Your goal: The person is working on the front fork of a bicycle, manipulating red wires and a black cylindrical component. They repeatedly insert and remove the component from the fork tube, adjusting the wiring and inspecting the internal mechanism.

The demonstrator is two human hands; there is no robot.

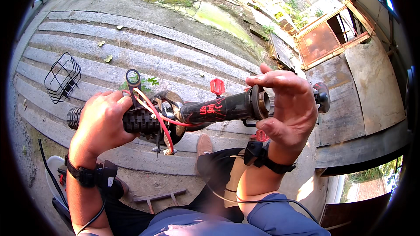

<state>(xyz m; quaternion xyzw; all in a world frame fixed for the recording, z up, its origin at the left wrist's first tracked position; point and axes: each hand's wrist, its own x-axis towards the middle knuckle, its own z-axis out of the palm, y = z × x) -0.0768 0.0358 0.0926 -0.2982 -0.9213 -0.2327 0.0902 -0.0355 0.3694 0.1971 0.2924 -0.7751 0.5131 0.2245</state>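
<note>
A bicycle frame with a thick black tube [210,110] bearing red lettering lies across in front of me. My left hand [105,116] is closed round the knobbly black tyre [142,121] at the left. Beside its fingers stands a black part with a ring-shaped end [133,77]. Red cables [162,126] loop from there towards the tube. At the tube's right end, my right hand [291,102] is cupped round a metal-lined collar [262,102], thumb and fingers apart. Whether its fingertips touch the collar I cannot tell.
Red pedals [217,86] show beyond and below the tube. A black wire basket [63,78] lies on the slatted concrete ground [87,41] at the left. Worn wooden boards [339,113] stand at the right. Near my feet is a small wooden frame [159,196].
</note>
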